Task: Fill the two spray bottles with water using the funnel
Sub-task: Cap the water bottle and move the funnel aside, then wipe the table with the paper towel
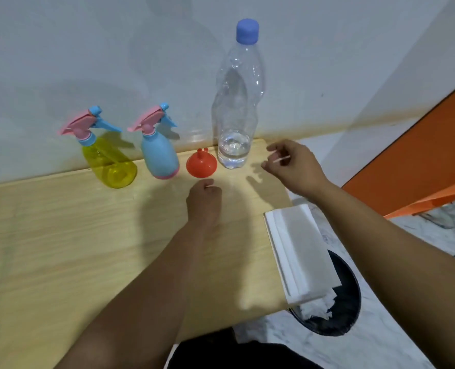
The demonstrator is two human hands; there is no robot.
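Two spray bottles stand at the back of the wooden table [61,235], both with pink-and-blue trigger heads screwed on: a clear yellow bottle [109,163] on the left and a light blue bottle [159,155] beside it. A red funnel [201,163] rests mouth-down to the right of them. Next to it stands a tall clear water bottle [235,102] with a blue cap and a little water at the bottom. My left hand [204,201] lies just in front of the funnel, fingers curled, empty. My right hand [293,166] hovers right of the water bottle, fingers spread, holding nothing.
A folded white cloth [298,251] lies on the table's right edge, overhanging a black bin [338,302] with crumpled paper in it. A white wall runs behind the objects. An orange panel [421,155] stands at the right, above a marbled floor.
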